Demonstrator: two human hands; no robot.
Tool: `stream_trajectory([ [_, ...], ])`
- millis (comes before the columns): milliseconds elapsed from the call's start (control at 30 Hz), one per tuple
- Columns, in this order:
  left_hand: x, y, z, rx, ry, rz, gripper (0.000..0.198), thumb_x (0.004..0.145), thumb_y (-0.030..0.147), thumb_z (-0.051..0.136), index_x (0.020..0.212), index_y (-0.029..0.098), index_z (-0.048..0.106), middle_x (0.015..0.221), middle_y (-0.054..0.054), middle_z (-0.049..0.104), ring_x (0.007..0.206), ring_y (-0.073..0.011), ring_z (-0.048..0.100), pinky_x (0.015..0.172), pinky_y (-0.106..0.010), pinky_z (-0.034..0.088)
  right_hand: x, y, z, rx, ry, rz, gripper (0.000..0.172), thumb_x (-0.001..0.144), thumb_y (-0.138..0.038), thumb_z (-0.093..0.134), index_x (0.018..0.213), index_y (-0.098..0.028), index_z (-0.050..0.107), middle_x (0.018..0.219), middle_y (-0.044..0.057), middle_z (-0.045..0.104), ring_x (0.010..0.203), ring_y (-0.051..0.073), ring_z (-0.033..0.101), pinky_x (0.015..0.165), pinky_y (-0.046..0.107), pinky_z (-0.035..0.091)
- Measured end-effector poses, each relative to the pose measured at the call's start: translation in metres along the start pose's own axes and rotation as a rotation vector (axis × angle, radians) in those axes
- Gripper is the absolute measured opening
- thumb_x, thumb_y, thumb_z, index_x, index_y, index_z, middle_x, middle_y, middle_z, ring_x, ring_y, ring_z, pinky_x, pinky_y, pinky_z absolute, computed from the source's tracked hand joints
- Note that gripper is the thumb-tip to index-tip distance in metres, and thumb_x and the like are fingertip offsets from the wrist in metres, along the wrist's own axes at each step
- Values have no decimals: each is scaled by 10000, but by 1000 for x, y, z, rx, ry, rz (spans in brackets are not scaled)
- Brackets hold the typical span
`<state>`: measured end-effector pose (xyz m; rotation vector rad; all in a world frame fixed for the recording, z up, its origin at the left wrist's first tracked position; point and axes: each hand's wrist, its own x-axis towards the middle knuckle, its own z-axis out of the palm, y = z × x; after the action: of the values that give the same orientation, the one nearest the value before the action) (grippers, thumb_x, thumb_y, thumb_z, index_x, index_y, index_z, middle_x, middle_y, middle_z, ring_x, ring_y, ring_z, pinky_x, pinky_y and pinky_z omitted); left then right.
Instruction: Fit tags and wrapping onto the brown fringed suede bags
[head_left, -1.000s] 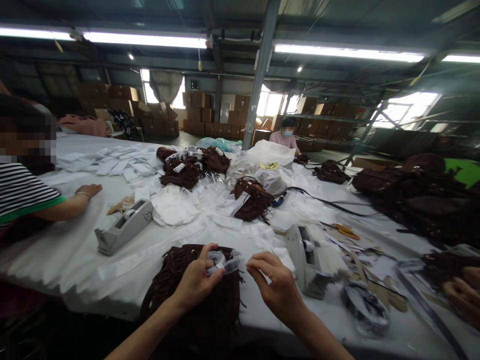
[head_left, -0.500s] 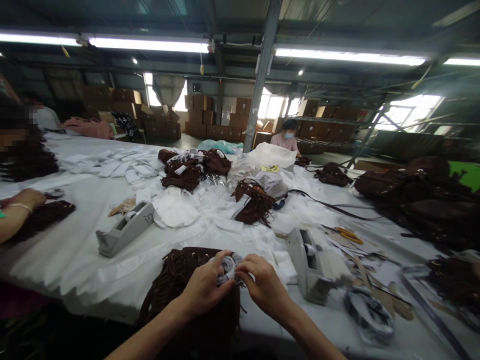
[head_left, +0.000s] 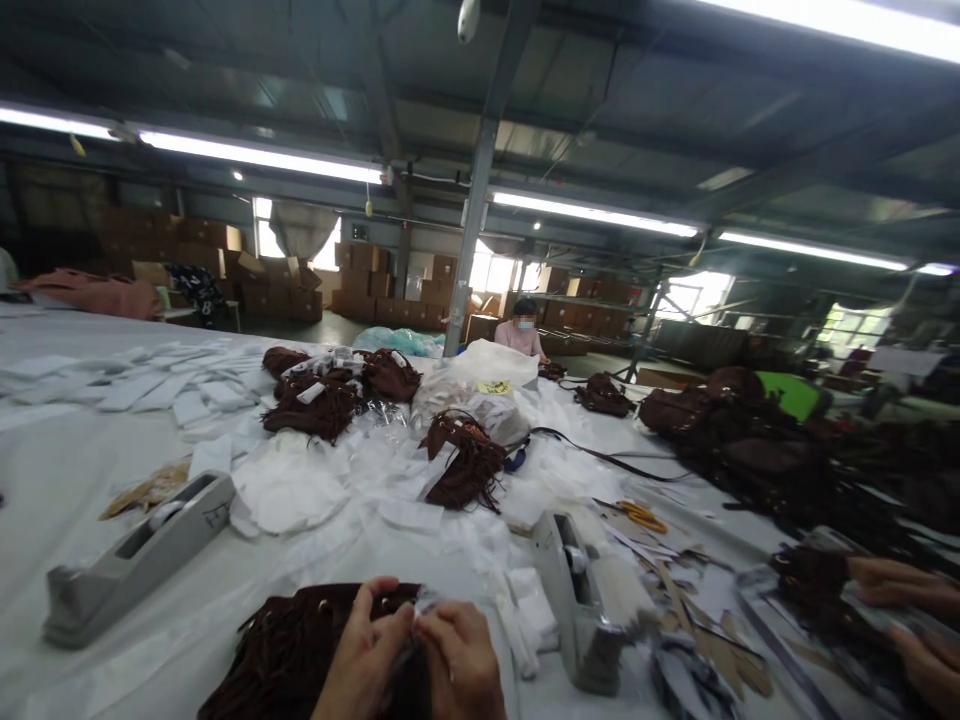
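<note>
At the bottom edge of the view my left hand [head_left: 364, 660] and my right hand [head_left: 465, 665] meet over a dark brown fringed bag [head_left: 289, 650] lying on the white-covered table [head_left: 90, 470]. Both hands are closed, fingertips pinched together on a small whitish wrapping [head_left: 416, 615] at the bag's top. Most of the wrapping is hidden between the fingers. A grey tape dispenser [head_left: 574, 600] stands just right of my right hand.
A second grey tape dispenser [head_left: 131, 560] lies at the left. Brown fringed bags [head_left: 465, 465], white paper pieces [head_left: 289, 490] and orange scissors [head_left: 637, 515] are spread across the table. Another person's hands [head_left: 911, 620] work at the right edge. A seated person [head_left: 523, 335] is at the far end.
The camera has tilted up and turned right, so my hands sit lower in view. The hands have closed tighter together on the wrapping. The person at the left has left the view.
</note>
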<state>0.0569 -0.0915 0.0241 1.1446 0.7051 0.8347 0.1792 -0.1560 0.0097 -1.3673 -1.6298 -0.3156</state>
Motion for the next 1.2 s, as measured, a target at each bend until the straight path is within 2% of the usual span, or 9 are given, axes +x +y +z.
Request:
stream_trajectory([
  [133,-5,9,4,-124,82,-122,644,699,640,660,1114,222,401,568,67,498,438,-89,441,356,-130,214,-9,-5,7,-144,11,-123,529,867,-69,398,1371,-223,435,1103,146,616,964,276,606,766,438,509],
  [400,-12,20,-12,-264,81,-225,479,733,564,667,992,219,457,604,62,488,474,-71,444,365,-108,217,-20,-22,-16,-154,-184,-164,587,886,-51,450,1427,-253,346,1195,109,622,1080,262,586,902,471,448],
  [600,-25,15,-17,-283,-147,-327,443,828,543,571,1125,231,467,723,27,527,507,-73,466,328,-93,224,-1,-18,-31,-4,-232,103,577,858,-319,611,1388,-221,404,1347,132,501,1233,310,465,993,494,412],
  [733,-31,11,-19,-307,-220,-297,434,828,531,584,1133,247,458,848,4,544,645,-111,556,371,-121,384,4,-9,-25,117,-374,190,229,889,-335,566,1078,-222,631,1020,88,658,985,257,595,851,410,494],
  [833,-28,17,-34,-239,-228,-246,445,831,517,591,1164,261,444,1006,-35,561,911,-178,587,605,-262,554,8,0,-23,145,-370,272,233,895,-388,538,987,-212,660,862,74,655,827,233,612,727,354,504],
  [933,-18,27,-63,16,-26,-49,435,828,529,577,1122,217,504,1077,-72,570,1046,-222,553,795,-356,535,26,18,-21,104,-250,413,366,886,-497,501,955,-186,680,832,84,668,769,228,616,691,332,490],
  [1067,-10,27,-119,462,434,176,483,806,541,567,1119,175,528,1156,-122,569,1123,-270,533,934,-401,445,68,52,-7,-16,-160,651,531,845,-596,462,935,-131,701,834,112,692,763,252,627,728,376,486],
  [1133,-11,18,-146,571,596,113,554,790,545,573,1181,160,493,1211,-153,542,1182,-294,499,941,-412,430,87,59,1,-64,-159,617,579,803,-615,491,948,-95,700,886,156,686,827,289,627,781,433,479],
  [1200,-14,7,-165,579,624,-13,615,778,563,572,1209,137,470,1131,-157,588,1111,-294,553,888,-399,453,101,52,2,18,-133,570,596,782,-614,525,1006,-85,684,946,178,678,866,299,632,783,449,490],
])
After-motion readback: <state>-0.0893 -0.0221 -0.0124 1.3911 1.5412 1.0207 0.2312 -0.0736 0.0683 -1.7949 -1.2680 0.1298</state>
